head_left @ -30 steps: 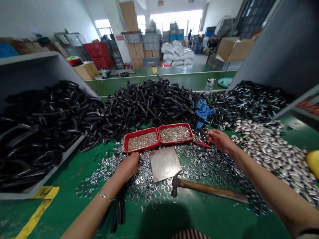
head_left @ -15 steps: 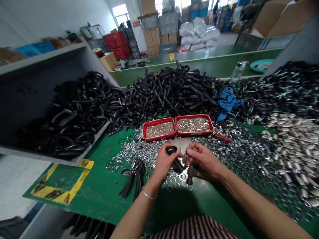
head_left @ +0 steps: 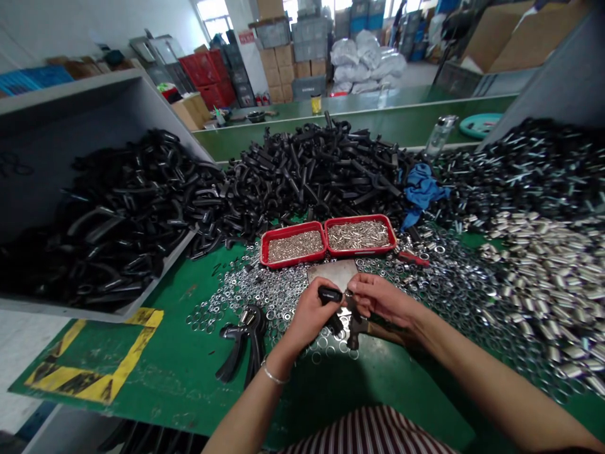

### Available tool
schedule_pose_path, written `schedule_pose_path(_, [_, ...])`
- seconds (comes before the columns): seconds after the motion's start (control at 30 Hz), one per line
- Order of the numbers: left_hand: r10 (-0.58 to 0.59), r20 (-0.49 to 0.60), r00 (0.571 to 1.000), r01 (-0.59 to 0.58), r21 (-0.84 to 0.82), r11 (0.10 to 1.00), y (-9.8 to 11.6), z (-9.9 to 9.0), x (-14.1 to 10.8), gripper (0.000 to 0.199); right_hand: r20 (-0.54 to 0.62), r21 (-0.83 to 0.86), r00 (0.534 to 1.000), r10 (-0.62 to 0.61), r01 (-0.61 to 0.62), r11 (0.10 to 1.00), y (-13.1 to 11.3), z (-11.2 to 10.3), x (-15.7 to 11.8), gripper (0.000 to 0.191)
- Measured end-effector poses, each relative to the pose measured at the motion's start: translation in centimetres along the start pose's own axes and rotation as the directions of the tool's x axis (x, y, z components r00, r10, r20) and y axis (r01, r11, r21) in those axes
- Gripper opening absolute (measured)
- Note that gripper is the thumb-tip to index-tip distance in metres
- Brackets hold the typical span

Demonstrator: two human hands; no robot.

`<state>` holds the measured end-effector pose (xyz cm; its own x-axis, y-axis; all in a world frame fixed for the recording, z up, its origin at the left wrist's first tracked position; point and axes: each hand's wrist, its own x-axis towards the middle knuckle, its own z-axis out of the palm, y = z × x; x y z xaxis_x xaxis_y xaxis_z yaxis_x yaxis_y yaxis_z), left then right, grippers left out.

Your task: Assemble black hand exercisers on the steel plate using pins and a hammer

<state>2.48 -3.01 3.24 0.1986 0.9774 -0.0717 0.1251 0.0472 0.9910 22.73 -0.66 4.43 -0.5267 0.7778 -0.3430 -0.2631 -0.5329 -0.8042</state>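
My left hand (head_left: 311,313) is closed around a black curved handle part (head_left: 329,294), its end pointing toward my right hand. Thumb and fingertips of my right hand (head_left: 380,299) pinch at the end of that part; whatever small piece they hold is too small to make out. Below my right hand lies a hammer (head_left: 354,333), its wooden handle running under the wrist. A metal plate (head_left: 332,273) rests just beyond both hands. Left of my left forearm lies an assembled black plier-like tool (head_left: 244,343) with a metal spring.
Two red trays (head_left: 293,260) of small metal pins stand ahead. Behind them rises a heap of black handle parts (head_left: 307,170). Loose washers (head_left: 255,284) surround the plate; metal sleeves (head_left: 543,290) pile at right. A blue cloth (head_left: 422,189) and red-handled tool (head_left: 413,258) lie right of the trays.
The black part in my left hand has turned more level, and my right fingertips have come up against its end. The whole view has shifted slightly.
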Motion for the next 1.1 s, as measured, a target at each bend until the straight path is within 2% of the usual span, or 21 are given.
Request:
schedule_pose_path(0.13, [-0.005, -0.027, 1.0, 0.004, -0.05, 0.999, -0.1, 0.4, 0.4, 0.024, 0.003, -0.045, 1.0, -0.019, 0.019, 0.999, -0.7, -0.6, -0.1, 0.034])
schedule_pose_path(0.43, [0.005, -0.056, 0.998, -0.003, 0.047, 0.999, 0.1, 0.5, 0.2, 0.022, 0.043, -0.074, 0.998, 0.051, -0.047, 0.996, -0.6, -0.5, -0.4, 0.035])
schedule_pose_path(0.5, [0.013, -0.038, 0.999, -0.011, 0.051, 0.999, 0.0, 0.6, 0.2, 0.022, 0.038, -0.033, 0.996, 0.077, -0.075, 0.997, -0.5, -0.7, -0.3, 0.036])
schedule_pose_path(0.63, [0.056, 0.045, 0.997, -0.06, 0.085, 0.995, 0.0, 0.5, 0.2, 0.019, 0.027, 0.131, 0.975, 0.22, -0.222, 0.966, -0.4, -1.2, -0.1, 0.039])
schedule_pose_path(0.73, [0.108, 0.1, 0.989, -0.122, 0.145, 0.982, 0.3, 0.2, 0.0, 0.018, 0.029, 0.155, 0.969, 0.246, -0.247, 0.956, -0.4, -1.6, -0.4, 0.032])
schedule_pose_path(0.87, [0.188, 0.219, 0.958, -0.24, 0.243, 0.94, 1.0, 0.1, -0.1, 0.018, 0.066, -0.022, 0.979, 0.191, -0.19, 0.982, -0.8, -2.2, -1.0, 0.032])
schedule_pose_path(0.97, [0.202, 0.276, 0.94, -0.282, 0.29, 0.914, 1.0, 0.5, 0.5, 0.02, 0.021, -0.262, 0.999, 0.039, -0.032, 0.965, -1.5, -2.6, -0.6, 0.03])
schedule_pose_path(1.03, [0.152, 0.195, 0.969, -0.205, 0.292, 0.934, 0.8, 0.7, 1.2, 0.024, 0.002, -0.438, 0.995, -0.102, 0.092, 0.894, -2.1, -2.8, 0.0, 0.026])
schedule_pose_path(1.1, [0.075, 0.021, 0.997, -0.078, 0.258, 0.963, 0.4, 0.6, 2.0, 0.032, -0.002, -0.546, 0.978, -0.207, 0.172, 0.82, -2.7, -3.1, 0.8, 0.023])
